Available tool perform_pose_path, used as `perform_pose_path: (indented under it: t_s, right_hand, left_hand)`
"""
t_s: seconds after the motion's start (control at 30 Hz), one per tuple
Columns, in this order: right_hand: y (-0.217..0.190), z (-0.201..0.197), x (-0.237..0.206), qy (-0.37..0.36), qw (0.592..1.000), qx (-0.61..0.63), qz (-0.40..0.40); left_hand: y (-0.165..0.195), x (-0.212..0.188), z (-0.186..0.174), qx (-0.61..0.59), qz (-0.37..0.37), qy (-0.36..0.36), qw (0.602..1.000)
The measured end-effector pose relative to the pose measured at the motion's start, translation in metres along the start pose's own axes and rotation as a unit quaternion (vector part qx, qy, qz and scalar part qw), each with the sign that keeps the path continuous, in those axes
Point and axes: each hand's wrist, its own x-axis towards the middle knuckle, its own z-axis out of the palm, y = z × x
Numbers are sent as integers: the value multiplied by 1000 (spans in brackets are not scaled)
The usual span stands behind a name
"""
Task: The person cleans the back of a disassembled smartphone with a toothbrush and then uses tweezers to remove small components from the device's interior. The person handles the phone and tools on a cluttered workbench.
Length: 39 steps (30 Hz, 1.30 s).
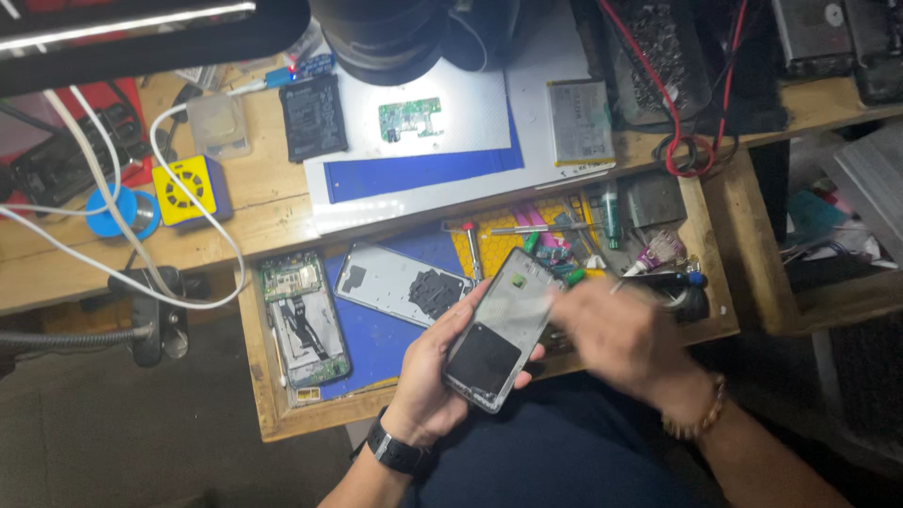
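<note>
Left hand (428, 376): gripped phone frame (497, 329) above drawer (259, 376).
Right hand (625, 334): blurred beside frame; grasp unclear.
Technique: frame wanted steady support.

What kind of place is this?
Most likely a phone repair bench. The left hand holds an opened phone frame, a bare green circuit board lies under a lamp, and a drawer holds dismantled phones and tools.

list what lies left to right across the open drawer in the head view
opened phone with bare circuit board → grey back cover → phone frame held in the left hand → blurred right hand
</note>
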Motion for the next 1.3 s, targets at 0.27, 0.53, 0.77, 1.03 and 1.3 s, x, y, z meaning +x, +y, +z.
perform_pose_path:
  t_s: [0.27, 0.53, 0.77, 1.03, 1.3]
  right_hand:
    - [41, -21, 33, -52, 987, -71, -132]
    - [47, -33, 44, -40, 994, -36, -99]
    - [59, -40, 43, -57, 991, -101, -73]
    - [26, -45, 46, -23, 996, -60, -64]
    - [-10, -35, 61, -54, 995, -32, -75]
  left_hand:
    - [1, 2, -9, -80, -52, -52, 994]
    - [2, 2, -10, -105, -70, -44, 991]
    - [2, -1, -13, -111, -72, -43, 990]
    - [-1, 4, -18, -149, -70, -82, 983]
    - [-2, 2, -21, -171, -71, -65, 981]
